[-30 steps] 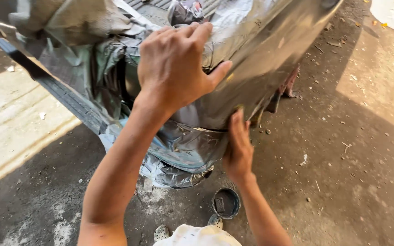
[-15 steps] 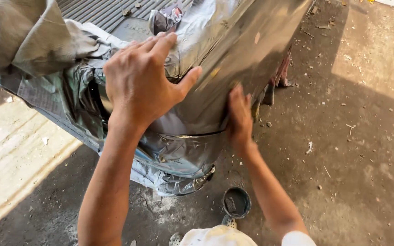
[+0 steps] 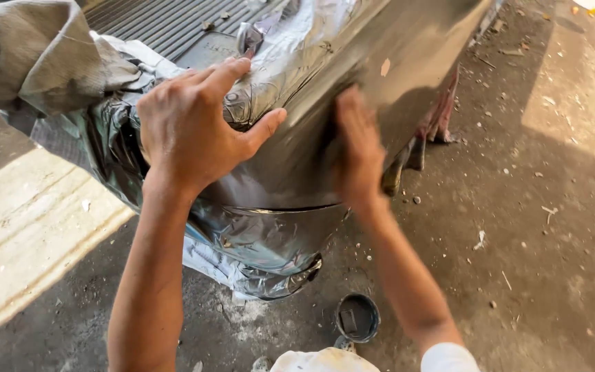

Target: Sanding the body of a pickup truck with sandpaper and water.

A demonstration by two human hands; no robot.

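Just now both hands lie flat on the shiny metal panel (image 3: 408, 89): left hand (image 3: 194, 131) fingers spread, right hand (image 3: 356, 148) fingers together, blurred, at three o'clock of it.

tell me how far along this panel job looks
Done: crinkled silver masking film already covers the lower corner and the end by the grey cloth. In hand: the left hand braces the glossy grey metal panel while the right hand, blurred, lies flat against it. Left: cannot tell; the small round tin sits on the ground.
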